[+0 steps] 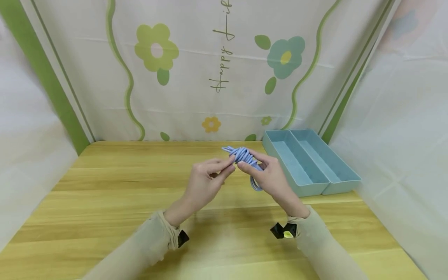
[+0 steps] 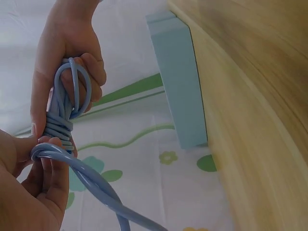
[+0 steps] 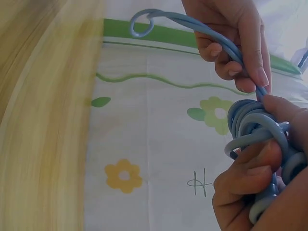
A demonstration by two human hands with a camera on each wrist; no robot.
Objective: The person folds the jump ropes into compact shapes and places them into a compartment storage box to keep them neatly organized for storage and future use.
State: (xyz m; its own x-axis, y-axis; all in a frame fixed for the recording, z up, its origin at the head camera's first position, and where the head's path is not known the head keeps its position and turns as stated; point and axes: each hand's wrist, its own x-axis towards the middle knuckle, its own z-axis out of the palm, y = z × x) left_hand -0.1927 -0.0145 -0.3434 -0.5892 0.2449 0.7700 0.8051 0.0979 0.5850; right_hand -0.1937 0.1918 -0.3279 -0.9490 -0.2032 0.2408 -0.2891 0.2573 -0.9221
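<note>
A glossy light-blue cord (image 1: 243, 155) is bunched up, with several turns wrapped tightly round its middle. My right hand (image 1: 271, 177) grips this bundle, thumb and index finger lying along the wraps. Below its palm hangs a loop of the same cord. Opposite it, my left hand (image 1: 206, 179) pinches the cord beside the wraps between thumb and fingers. From that pinch a doubled, twisted tail (image 3: 192, 21) runs out and ends in a small loop, seen in the right wrist view. Both hands are raised above the wooden table (image 1: 115, 202).
Two light-blue trays (image 1: 316, 183) stand side by side at the table's back right, just beyond my right hand. Behind the table hangs a white cloth (image 1: 189, 97) printed with flowers, and further white cloth (image 1: 392, 155) closes the right side.
</note>
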